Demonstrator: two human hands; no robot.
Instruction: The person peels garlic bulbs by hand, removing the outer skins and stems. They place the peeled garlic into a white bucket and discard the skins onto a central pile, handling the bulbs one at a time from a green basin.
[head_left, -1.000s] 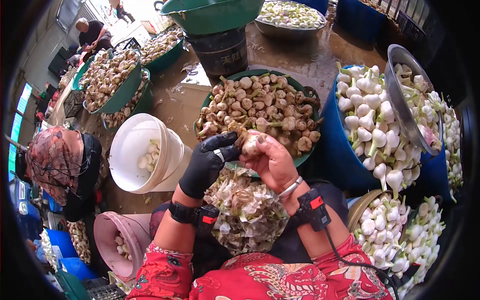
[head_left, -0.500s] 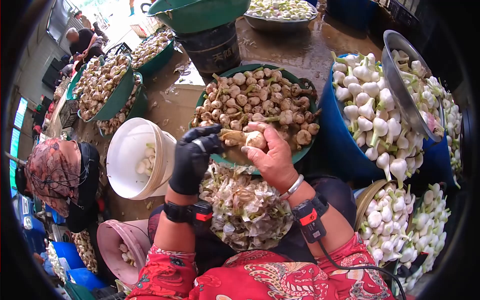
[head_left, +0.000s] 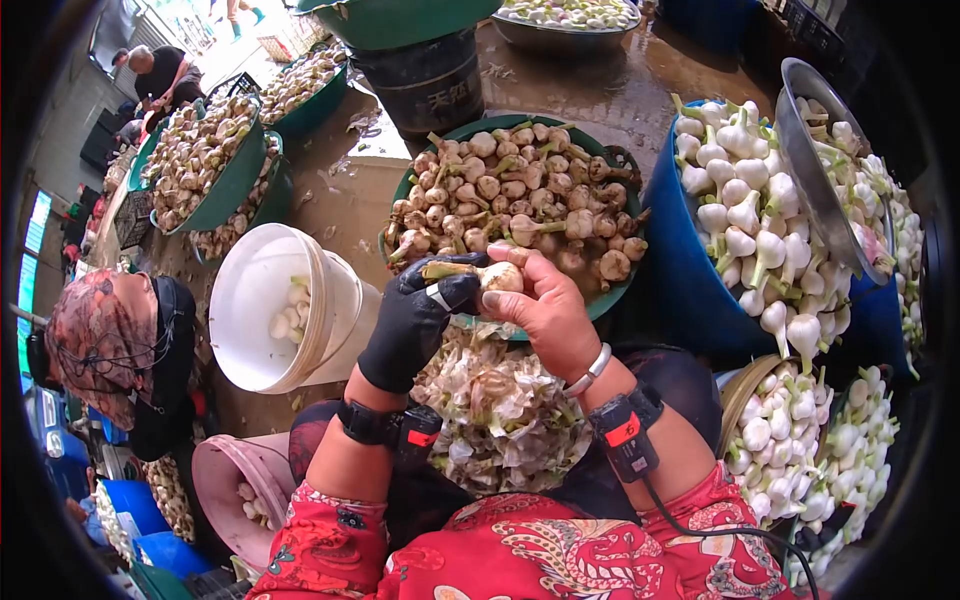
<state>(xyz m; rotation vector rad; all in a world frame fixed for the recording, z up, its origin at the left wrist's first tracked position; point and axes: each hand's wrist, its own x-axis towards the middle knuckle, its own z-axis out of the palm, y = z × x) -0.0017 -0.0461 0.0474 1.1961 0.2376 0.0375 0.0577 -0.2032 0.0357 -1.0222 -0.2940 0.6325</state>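
Observation:
A garlic bulb (head_left: 497,280) with its stalk pointing left is held between both hands, just in front of a green basin (head_left: 402,192) full of unpeeled garlic (head_left: 510,185). My left hand (head_left: 425,310), in a black glove with a pale band on one finger, closes around the stalk end. Bare and wearing a bracelet, my right hand (head_left: 545,310) pinches the bulb between thumb and fingers. Below the hands lies a heap of papery garlic skins (head_left: 505,415).
At left stand a white bucket (head_left: 245,330) with a few cleaned bulbs and a pink bucket (head_left: 225,490). A blue tub (head_left: 665,250) of white garlic and a metal bowl (head_left: 815,150) are at right. Another person (head_left: 120,340) sits close on the left.
My left hand has moved right and closed around the garlic stalk, where its fingers were at the stalk's end before. The bulb has shifted slightly.

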